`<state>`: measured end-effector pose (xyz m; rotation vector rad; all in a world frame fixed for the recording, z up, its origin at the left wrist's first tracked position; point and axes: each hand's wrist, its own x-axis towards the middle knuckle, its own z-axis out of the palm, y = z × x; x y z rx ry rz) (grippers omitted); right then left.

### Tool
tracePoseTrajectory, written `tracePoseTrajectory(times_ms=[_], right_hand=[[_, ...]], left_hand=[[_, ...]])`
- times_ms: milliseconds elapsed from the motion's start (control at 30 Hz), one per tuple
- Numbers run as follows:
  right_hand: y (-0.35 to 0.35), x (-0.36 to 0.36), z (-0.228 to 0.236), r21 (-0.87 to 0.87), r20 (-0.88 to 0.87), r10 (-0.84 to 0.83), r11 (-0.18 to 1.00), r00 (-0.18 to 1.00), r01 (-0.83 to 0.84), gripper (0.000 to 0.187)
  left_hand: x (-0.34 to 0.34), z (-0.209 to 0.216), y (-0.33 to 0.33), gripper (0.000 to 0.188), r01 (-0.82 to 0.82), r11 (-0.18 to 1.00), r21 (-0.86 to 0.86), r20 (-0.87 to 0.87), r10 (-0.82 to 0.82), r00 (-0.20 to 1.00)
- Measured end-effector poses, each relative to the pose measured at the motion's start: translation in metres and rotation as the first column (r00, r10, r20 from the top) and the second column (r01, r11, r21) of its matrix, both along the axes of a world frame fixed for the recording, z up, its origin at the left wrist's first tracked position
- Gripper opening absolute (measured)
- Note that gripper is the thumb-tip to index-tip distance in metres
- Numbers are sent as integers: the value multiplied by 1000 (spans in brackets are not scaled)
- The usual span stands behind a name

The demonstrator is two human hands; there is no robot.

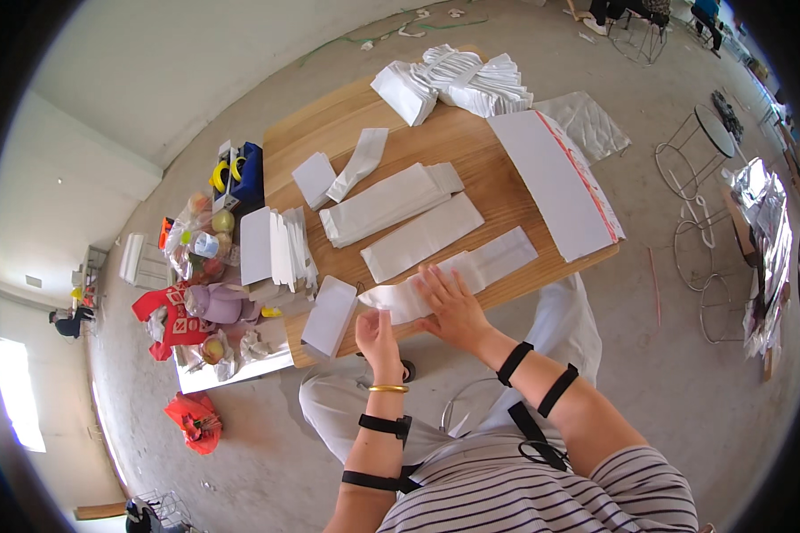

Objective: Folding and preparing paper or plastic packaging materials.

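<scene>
Strip (505, 258) on table (324, 115), near front edge, beneath right hand (452, 300), splayed flat, gripping nothing; left hand (379, 339) curled at left end, pinch impossible to confirm. Could crease if tugged against pressing palm.

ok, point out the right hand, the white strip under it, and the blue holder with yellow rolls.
Right hand (452, 306): head view, back of the hand.
White strip (500, 259): head view, section right of the hand.
Blue holder (252, 176): head view, its blue side.

Left hand (379, 340) curled, right hand (456, 309) flat
</scene>
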<state>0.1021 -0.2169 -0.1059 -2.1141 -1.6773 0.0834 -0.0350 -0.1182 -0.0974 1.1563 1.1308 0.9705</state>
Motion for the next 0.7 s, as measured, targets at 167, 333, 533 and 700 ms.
tracePoseTrajectory(times_ms=[167,333,533,700], right_hand=[[-28,33,15,49,-35,-290,955,956,292,62],[-61,54,23,209,-181,-287,923,941,322,39],[-73,59,18,260,-214,-303,898,929,353,28],[-64,60,13,267,-297,-307,883,904,387,24]], left_hand=[[51,28,-18,14,334,854,399,-418,-155,895],[82,24,-29,17,557,651,515,-634,-148,759],[88,16,-33,20,672,502,544,-724,-125,679],[62,20,-31,33,756,462,464,-796,-158,585]])
